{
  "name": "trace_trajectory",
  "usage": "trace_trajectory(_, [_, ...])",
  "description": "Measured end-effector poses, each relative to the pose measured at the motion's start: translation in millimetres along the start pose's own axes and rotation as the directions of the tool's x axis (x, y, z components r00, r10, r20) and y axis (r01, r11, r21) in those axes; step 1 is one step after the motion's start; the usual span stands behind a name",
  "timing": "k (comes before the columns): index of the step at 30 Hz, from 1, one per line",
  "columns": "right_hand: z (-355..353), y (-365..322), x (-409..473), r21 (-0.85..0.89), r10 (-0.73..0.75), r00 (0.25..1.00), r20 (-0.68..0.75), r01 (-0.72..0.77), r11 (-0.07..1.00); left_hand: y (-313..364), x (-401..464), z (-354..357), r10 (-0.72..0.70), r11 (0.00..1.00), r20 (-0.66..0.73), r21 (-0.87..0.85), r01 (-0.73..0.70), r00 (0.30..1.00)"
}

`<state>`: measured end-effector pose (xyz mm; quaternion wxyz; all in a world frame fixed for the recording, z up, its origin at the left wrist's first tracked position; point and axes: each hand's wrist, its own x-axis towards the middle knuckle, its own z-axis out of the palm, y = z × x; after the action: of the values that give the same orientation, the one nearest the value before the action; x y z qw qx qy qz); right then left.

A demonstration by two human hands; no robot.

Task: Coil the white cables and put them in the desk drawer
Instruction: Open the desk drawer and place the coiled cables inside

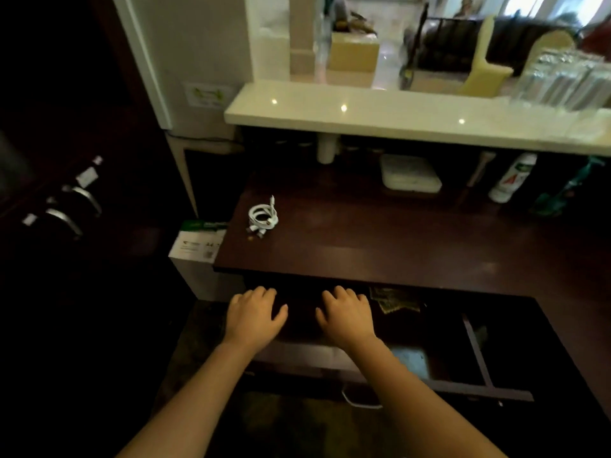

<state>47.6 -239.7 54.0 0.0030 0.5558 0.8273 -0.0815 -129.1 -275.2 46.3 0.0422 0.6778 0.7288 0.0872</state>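
On the desk's far left corner our white cables (263, 218) lie coiled but not stowed, while our left hand (253, 314) and right hand (345, 315) hover spread and empty over the open, seemingly cable-free drawer (476, 342).

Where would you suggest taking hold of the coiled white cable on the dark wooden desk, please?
Pinch across the bundled loops of the coiled white cable from above, probably with the left hand, which is nearer. It lies flat near the desk's left edge, and its plug ends stick out loose, so gripping those would likely undo the coil.
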Motion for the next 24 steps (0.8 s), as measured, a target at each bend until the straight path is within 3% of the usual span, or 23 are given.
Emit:
trace_trajectory(9, [-14, -39, 90, -0.038, -0.066, 0.996, -0.059, 0.064, 0.997, -62, 68, -20, -0.027, 1.000, -0.073, 0.011, 0.028, 0.997])
trace_trajectory(24, [-6, -50, 280, -0.002, 0.012, 1.000, -0.014, -0.012, 1.000, -139, 256, 7, -0.075, 0.997, 0.009, 0.036, 0.074, 0.997])
